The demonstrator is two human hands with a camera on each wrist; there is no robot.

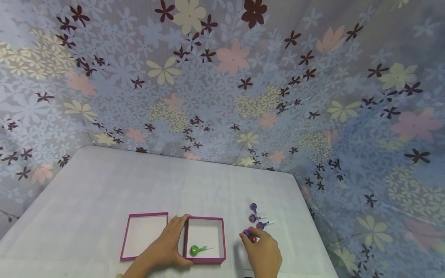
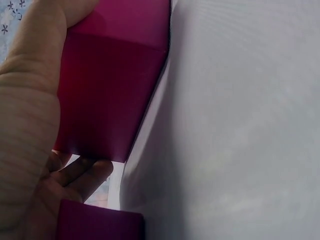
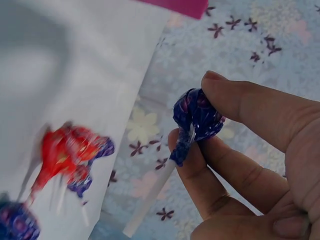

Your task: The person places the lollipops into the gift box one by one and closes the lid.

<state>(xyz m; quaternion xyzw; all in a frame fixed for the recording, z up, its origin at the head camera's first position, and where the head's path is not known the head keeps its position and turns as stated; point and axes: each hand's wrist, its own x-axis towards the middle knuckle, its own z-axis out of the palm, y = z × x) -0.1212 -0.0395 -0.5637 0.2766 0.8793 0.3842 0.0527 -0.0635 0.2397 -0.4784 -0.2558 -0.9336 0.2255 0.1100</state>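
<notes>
My right hand (image 1: 265,253) pinches a lollipop (image 3: 197,115) in a shiny blue-purple wrapper between thumb and fingertips. Its white stick (image 3: 150,200) slants down from the wrapped ball in the right wrist view. My left hand (image 1: 167,243) grips a magenta box (image 1: 224,239) by its left side, thumb at the front corner and fingers around the back one. Inside the white-floored box lies a green lollipop (image 1: 194,250) near the front. In the left wrist view, the box's magenta side wall (image 2: 110,95) stands between thumb and fingers.
A second shallow magenta-rimmed box or lid (image 1: 125,237) lies left of the left hand. Beyond the right hand are several purple lollipops (image 1: 253,207), and red-wrapped lollipops (image 3: 67,147) lie close by. A flowered curtain (image 1: 208,96) surrounds the white table (image 1: 156,181).
</notes>
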